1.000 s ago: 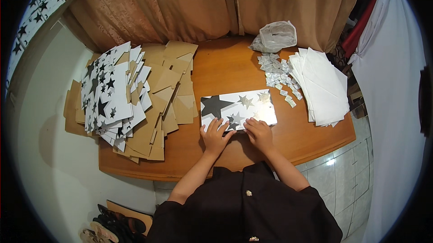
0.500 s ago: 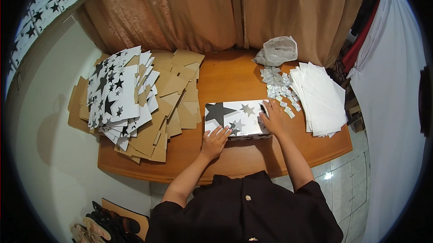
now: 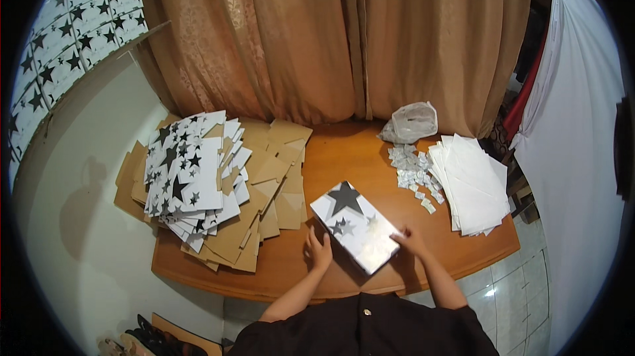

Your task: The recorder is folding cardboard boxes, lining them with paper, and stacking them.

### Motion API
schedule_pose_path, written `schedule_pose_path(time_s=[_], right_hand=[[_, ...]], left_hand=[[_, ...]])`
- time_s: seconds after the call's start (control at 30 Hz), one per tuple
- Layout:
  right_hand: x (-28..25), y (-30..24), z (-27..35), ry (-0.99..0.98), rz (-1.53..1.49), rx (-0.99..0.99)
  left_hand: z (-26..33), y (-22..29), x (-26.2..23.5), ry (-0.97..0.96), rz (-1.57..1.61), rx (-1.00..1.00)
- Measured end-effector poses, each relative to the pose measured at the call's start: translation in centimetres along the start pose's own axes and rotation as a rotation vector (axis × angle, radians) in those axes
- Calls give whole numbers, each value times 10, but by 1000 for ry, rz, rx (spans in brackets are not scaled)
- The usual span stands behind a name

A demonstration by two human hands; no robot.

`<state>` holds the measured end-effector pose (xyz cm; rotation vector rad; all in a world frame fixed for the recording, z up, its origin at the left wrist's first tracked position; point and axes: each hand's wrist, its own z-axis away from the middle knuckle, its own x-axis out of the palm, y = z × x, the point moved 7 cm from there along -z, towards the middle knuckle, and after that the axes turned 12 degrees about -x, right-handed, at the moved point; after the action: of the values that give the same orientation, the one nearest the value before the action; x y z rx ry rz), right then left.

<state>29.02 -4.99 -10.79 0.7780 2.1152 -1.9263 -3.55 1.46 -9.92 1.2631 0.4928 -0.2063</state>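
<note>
On the wooden surface (image 3: 337,151), stacked cardboard blanks (image 3: 205,187) lie at nine o'clock and white sheets (image 3: 471,187) at three, apparently to flank the star-printed box (image 3: 352,232), mid-surface, angled eleven-to-five. The left grip (image 3: 319,250), loosely open, stands beside its eight-o'clock side; the right grip (image 3: 411,241) pinches its four-o'clock corner, seemingly steering it. Sachets (image 3: 415,176) lie at two, within reach.

The one view comes from a fisheye camera on the left of the person's head, looking down and forward past the shirt (image 3: 364,335) at the hands (image 3: 319,251), wide enough for the table (image 3: 347,154) and curtain (image 3: 264,45) beyond.
</note>
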Motion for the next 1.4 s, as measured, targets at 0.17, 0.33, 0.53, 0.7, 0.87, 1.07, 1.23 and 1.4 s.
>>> schedule_pose_path(time_s=[0.17, 0.33, 0.53, 0.7, 0.87, 1.07, 1.23, 1.4], right_hand=[[40, -14, 68, 128, -273, -43], [46, -77, 90, 18, -187, -173], [31, -127, 70, -127, -478, -218], [18, -197, 33, -94, -587, -324], [5, -261, -5, -58, -732, -532], [35, -389, -7, -53, -935, -968], [98, -477, 13, -120, -1108, -1129], [182, -577, 64, -585, -1233, -1363]], left_hand=[[22, -52, 52, -278, 284, 121], [65, -28, 38, -532, 867, -243], [85, 60, -13, -776, 914, -117], [60, 79, -50, -803, 829, 247], [111, 180, -160, -635, 358, 763], [150, 219, -257, -155, 44, 992], [186, 209, -364, 235, 48, 1295], [250, 210, -473, 610, -78, 1486]])
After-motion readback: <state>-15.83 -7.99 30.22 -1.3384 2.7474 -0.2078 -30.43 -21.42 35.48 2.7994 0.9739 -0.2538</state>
